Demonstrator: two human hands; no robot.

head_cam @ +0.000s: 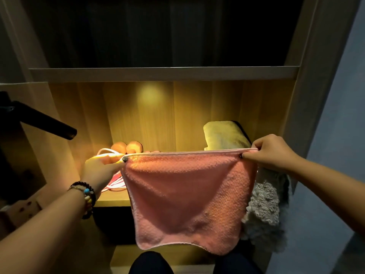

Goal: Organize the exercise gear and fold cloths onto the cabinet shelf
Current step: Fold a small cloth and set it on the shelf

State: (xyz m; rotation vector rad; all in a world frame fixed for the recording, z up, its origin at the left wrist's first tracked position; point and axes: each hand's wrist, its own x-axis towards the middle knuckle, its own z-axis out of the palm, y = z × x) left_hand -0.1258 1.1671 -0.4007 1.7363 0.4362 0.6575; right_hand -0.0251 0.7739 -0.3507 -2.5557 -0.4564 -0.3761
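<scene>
Far left, a black bar (45, 120) juts into view from the cabinet's side, purpose unclear. Below it, the left hand (98, 169), beaded bracelets (87, 196) at the wrist, pinches the left top corner of the pink cloth (183, 196) between thumb and fingers. A pale loop (107, 151) sticks out past that hand at the same corner.

Behind the left hand, on the lit shelf (112, 199): orange rounded gear (126, 147), partly hidden, and pink-and-white straps (115, 180) lying near the shelf's front edge.

Centre: the cloth hangs in the air in front of the shelf, not resting on it. Its top hem runs taut and level, left to right, between the two hands; the body drops straight down past the shelf's front edge. It looks doubled already, though that cannot be told for sure.

Right of centre, far on the shelf, a yellow folded towel (225, 135). Nearer, a grey fluffy cloth (264, 206) spills over the shelf's right front, just behind the pink one.

Right hand (270, 153) pinches the right top corner, fingers curled on the hem.

Judgement: the cloth's long axis lies across the body, one corner in each grip, both hands equally placed. Next fold likely brings one corner across to the other; free shelf space lies toward the middle, beyond the hem.
</scene>
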